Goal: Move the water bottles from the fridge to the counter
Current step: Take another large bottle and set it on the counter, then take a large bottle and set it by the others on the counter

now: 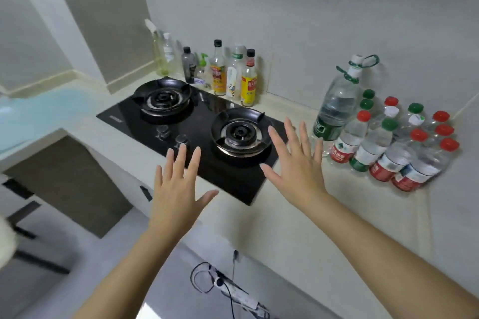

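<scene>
Water bottles [388, 145] grouped standing on counter [375, 204], just right of right hand [298, 171], not touching. Large jug [337, 103] beyond its fingertips. Left hand [176, 197] and right hand both spread flat, holding nothing, at near edge of gas hob [197, 122]

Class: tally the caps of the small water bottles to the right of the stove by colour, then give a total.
Red caps: 6
Green caps: 4
White caps: 1
Total: 11
</scene>
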`<state>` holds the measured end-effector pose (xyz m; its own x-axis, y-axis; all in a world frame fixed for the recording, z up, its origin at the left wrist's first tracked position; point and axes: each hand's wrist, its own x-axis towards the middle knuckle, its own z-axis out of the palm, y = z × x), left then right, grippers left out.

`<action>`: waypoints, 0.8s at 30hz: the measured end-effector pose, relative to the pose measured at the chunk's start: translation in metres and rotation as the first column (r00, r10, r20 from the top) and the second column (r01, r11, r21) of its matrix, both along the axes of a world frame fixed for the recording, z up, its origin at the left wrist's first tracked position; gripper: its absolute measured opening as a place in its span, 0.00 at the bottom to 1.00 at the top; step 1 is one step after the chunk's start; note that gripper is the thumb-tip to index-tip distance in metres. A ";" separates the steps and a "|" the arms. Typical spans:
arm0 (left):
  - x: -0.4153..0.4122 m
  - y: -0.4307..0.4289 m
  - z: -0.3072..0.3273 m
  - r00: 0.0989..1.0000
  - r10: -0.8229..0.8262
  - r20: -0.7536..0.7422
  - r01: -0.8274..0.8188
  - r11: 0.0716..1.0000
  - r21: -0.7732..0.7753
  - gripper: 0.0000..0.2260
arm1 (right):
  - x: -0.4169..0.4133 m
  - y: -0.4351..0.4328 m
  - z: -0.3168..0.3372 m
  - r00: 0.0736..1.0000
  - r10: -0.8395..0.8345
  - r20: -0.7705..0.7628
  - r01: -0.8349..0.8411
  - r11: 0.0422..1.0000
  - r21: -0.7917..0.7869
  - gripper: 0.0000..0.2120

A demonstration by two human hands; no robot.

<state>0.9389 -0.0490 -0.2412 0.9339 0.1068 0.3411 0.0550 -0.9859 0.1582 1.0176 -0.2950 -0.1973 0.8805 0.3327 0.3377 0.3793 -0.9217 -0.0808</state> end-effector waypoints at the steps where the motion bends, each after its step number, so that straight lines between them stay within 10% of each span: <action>1: -0.014 0.017 0.002 1.000 0.027 0.003 -0.027 1.000 -0.005 0.41 | -0.009 0.023 -0.003 1.000 0.022 -0.018 -0.022 1.000 0.013 0.37; 16: -0.209 0.191 0.021 0.872 0.482 0.083 -0.476 0.876 -0.079 0.42 | -0.126 0.290 -0.010 0.889 0.446 -0.102 -0.447 0.894 0.019 0.37; 24: -0.328 0.212 0.017 0.621 0.775 0.116 -0.774 0.630 -0.066 0.41 | -0.192 0.377 -0.004 0.633 0.760 -0.146 -0.767 0.642 0.019 0.37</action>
